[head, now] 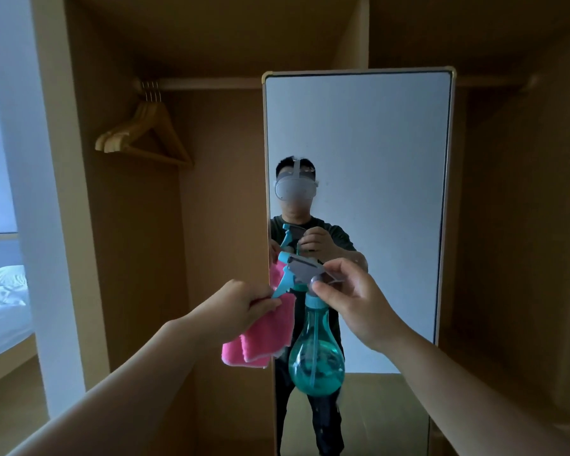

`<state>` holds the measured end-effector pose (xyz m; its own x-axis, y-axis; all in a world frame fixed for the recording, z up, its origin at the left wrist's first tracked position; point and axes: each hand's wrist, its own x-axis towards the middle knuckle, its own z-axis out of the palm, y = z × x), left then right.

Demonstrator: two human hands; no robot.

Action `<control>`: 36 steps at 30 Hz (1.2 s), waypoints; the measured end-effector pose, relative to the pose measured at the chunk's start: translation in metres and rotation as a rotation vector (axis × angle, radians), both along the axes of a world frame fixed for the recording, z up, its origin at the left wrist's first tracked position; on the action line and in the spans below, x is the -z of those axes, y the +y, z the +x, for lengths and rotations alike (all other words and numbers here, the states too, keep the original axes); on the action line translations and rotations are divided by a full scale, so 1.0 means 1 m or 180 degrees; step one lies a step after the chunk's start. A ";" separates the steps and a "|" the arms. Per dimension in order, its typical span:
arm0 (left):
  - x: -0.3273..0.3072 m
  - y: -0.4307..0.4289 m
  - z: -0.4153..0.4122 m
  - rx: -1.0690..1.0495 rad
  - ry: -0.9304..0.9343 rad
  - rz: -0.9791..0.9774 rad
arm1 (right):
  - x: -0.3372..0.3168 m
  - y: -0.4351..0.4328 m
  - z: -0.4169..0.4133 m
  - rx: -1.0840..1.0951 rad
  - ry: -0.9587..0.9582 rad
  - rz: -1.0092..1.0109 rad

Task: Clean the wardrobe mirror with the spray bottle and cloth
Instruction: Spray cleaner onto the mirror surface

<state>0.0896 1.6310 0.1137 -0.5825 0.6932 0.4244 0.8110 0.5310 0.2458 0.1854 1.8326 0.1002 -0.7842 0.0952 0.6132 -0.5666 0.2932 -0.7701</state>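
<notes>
Now readying the spray

Just beyond both hands stands the wardrobe mirror, within spraying reach. The spray bottle hangs below the right hand, whose fingers curl round its head to steady it. The pink cloth droops under the left hand, pinched ready for wiping.

— Does the mirror show whole?
— No. Its foot runs off the lower edge, and the spray bottle covers part of the glass.
— The cloth?
— Its top is buried in the left hand. The bed is cut by the left edge, and the reflected face is blurred.
</notes>
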 end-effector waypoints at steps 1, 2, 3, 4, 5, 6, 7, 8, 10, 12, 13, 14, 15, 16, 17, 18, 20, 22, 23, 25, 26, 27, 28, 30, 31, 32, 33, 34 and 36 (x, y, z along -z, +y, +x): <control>0.000 0.001 -0.001 -0.0018 0.0018 0.0029 | 0.000 -0.002 0.001 -0.0074 0.0001 -0.0072; 0.000 0.003 -0.001 -0.0030 0.0039 0.0044 | 0.000 -0.004 0.002 -0.0154 0.0002 -0.0122; 0.000 0.005 -0.001 -0.0031 0.0064 0.0042 | 0.000 -0.007 0.002 -0.0229 0.0002 -0.0159; 0.000 0.007 -0.001 -0.0018 0.0096 0.0037 | -0.001 -0.011 0.002 -0.0314 -0.0020 -0.0198; 0.000 0.009 0.000 0.0012 0.0127 0.0043 | -0.003 -0.017 0.003 -0.0389 -0.0069 -0.0288; -0.001 0.011 0.000 0.0055 0.0156 0.0079 | -0.004 -0.021 0.002 -0.0428 -0.0153 -0.0397; -0.002 0.014 0.001 0.0098 0.0188 0.0141 | -0.006 -0.024 0.001 -0.0428 -0.0247 -0.0470; -0.003 0.016 0.002 0.0121 0.0214 0.0200 | -0.008 -0.026 0.001 -0.0441 -0.0328 -0.0488; -0.006 0.021 0.003 0.0112 0.0253 0.0250 | -0.014 -0.030 0.003 -0.0453 -0.0382 -0.0476; -0.011 0.024 0.003 0.0049 0.0265 0.0278 | -0.018 -0.030 0.002 -0.0437 -0.0399 -0.0575; -0.013 0.025 0.003 0.0016 0.0271 0.0290 | -0.020 -0.030 0.002 -0.0431 -0.0390 -0.0628; -0.017 0.026 0.004 0.0000 0.0281 0.0285 | -0.023 -0.029 0.003 -0.0460 -0.0376 -0.0664; -0.020 0.026 0.005 -0.0005 0.0289 0.0260 | -0.025 -0.029 0.003 -0.0454 -0.0341 -0.0662; -0.024 0.025 0.005 -0.0011 0.0285 0.0232 | -0.029 -0.028 0.003 -0.0372 -0.0292 -0.0667; -0.028 0.023 0.005 -0.0035 0.0270 0.0222 | -0.034 -0.027 0.003 -0.0292 -0.0222 -0.0671; -0.033 0.019 0.005 -0.0081 0.0250 0.0224 | -0.039 -0.025 0.004 -0.0246 -0.0176 -0.0684; -0.042 0.011 0.003 -0.0221 0.0216 0.0253 | -0.051 -0.021 0.003 -0.0092 -0.0122 -0.0656; -0.053 0.001 0.001 -0.0357 0.0171 0.0268 | -0.067 -0.016 0.000 0.0130 -0.0055 -0.0590; -0.059 -0.003 0.001 -0.0422 0.0178 0.0264 | -0.077 -0.014 -0.001 0.0288 -0.0063 -0.0496; -0.072 -0.012 0.000 -0.0544 0.0295 0.0250 | -0.099 -0.014 -0.001 0.0558 -0.0121 -0.0318; -0.078 -0.016 -0.001 -0.0608 0.0364 0.0262 | -0.110 -0.012 -0.002 0.0580 -0.0090 -0.0280; -0.084 -0.020 -0.001 -0.0674 0.0421 0.0297 | -0.121 -0.009 -0.004 0.0597 -0.0069 -0.0288; -0.088 -0.024 0.000 -0.0733 0.0464 0.0342 | -0.130 -0.005 -0.004 0.0617 -0.0075 -0.0342; -0.094 -0.031 0.000 -0.0800 0.0546 0.0401 | -0.146 0.004 -0.010 0.0615 -0.0101 -0.0496; -0.095 -0.034 0.000 -0.0808 0.0571 0.0415 | -0.151 0.009 -0.014 0.0620 -0.0097 -0.0552; -0.096 -0.037 0.000 -0.0807 0.0583 0.0430 | -0.155 0.013 -0.016 0.0643 -0.0072 -0.0594; -0.096 -0.039 0.000 -0.0799 0.0589 0.0449 | -0.158 0.015 -0.017 0.0696 -0.0040 -0.0635; -0.096 -0.040 -0.001 -0.0791 0.0595 0.0469 | -0.160 0.014 -0.016 0.0762 -0.0011 -0.0664; -0.096 -0.041 -0.001 -0.0766 0.0597 0.0501 | -0.162 0.010 -0.010 0.0866 0.0051 -0.0664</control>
